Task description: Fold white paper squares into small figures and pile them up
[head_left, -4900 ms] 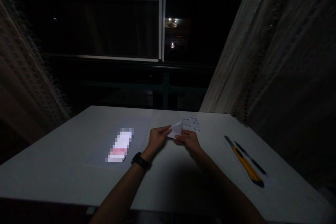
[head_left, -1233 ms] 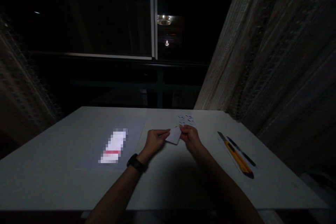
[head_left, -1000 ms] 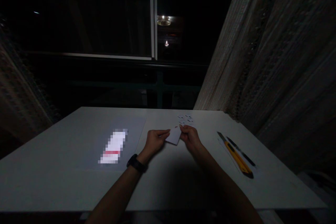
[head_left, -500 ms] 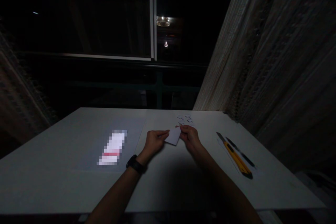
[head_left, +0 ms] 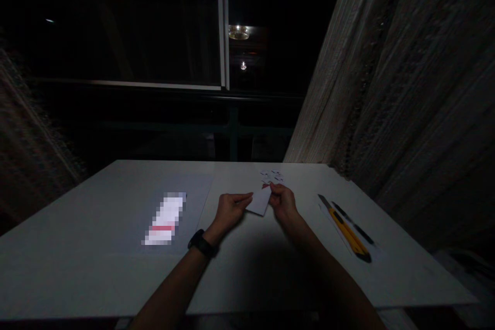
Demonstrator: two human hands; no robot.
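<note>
A small piece of white paper (head_left: pixel 259 202) is held above the table between my two hands. My left hand (head_left: pixel 232 208) pinches its left edge, thumb and fingers closed. At the paper's upper right corner, my right hand (head_left: pixel 283 200) grips it with curled fingers. Whether the piece is folded or a single layer, I cannot tell. Just beyond my right hand lie several small paper pieces with dark marks (head_left: pixel 277 173) on the tabletop, partly hidden by the fingers.
On the right lie a yellow utility knife (head_left: pixel 348 232) with its blade out and a dark pen (head_left: pixel 353 223). A blurred-out bright phone-like screen (head_left: pixel 166 216) rests on a paper sheet (head_left: pixel 197 191) at left. The white table (head_left: pixel 77 268) stands before a dark window, with a curtain (head_left: pixel 320 98) at right.
Both hands have shifted slightly to the right with the paper, which is tilted a little differently. The knife, pen and bright screen stay in place on the table.
</note>
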